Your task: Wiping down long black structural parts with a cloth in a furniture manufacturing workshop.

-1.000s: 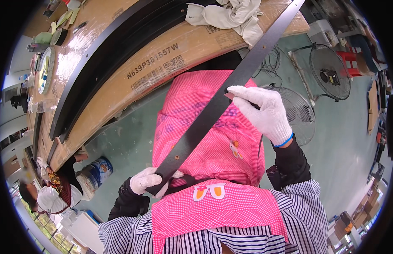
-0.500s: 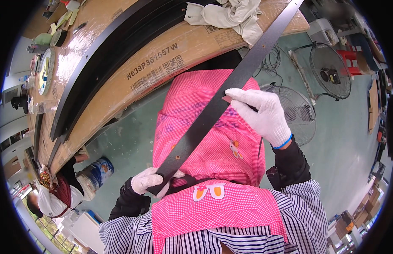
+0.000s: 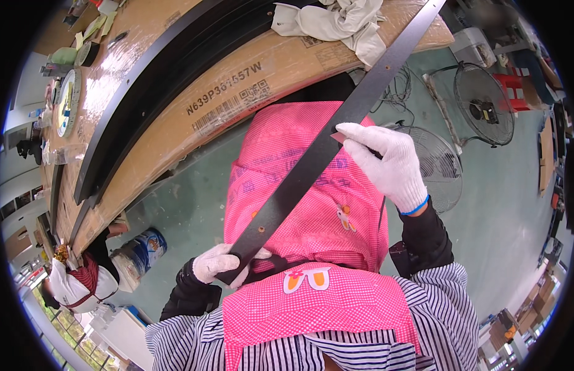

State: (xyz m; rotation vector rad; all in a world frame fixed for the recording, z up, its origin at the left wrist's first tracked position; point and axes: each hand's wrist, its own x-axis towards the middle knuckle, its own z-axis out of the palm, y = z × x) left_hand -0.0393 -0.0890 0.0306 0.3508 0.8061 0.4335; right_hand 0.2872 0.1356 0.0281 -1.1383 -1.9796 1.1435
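A long flat black strip (image 3: 305, 173) with small holes slants across my lap, over a pink checked apron (image 3: 262, 148). Its low end is in the white-gloved grip of my left hand (image 3: 214, 264), thumb on top and fingers beneath. The far end reaches up over the table's right side. My right hand (image 3: 392, 162), also in a white glove, pinches a small flat pinkish piece (image 3: 339, 138) between thumb and fingertips, touching the strip's right edge about midway along. What the pinkish piece is made of cannot be told.
A worktable topped with wrapped cardboard (image 3: 225, 99) bears several more black strips (image 3: 129, 93) and a crumpled whitish cloth (image 3: 327, 25). Two floor fans (image 3: 483, 104) and loose cables (image 3: 395, 93) are at right. A bucket (image 3: 147, 248) and another person (image 3: 82, 281) are at left.
My right hand and the pinkish piece have slid a little way along the strip's edge, slightly right. My left hand keeps its hold. The other person at left has shifted slightly.
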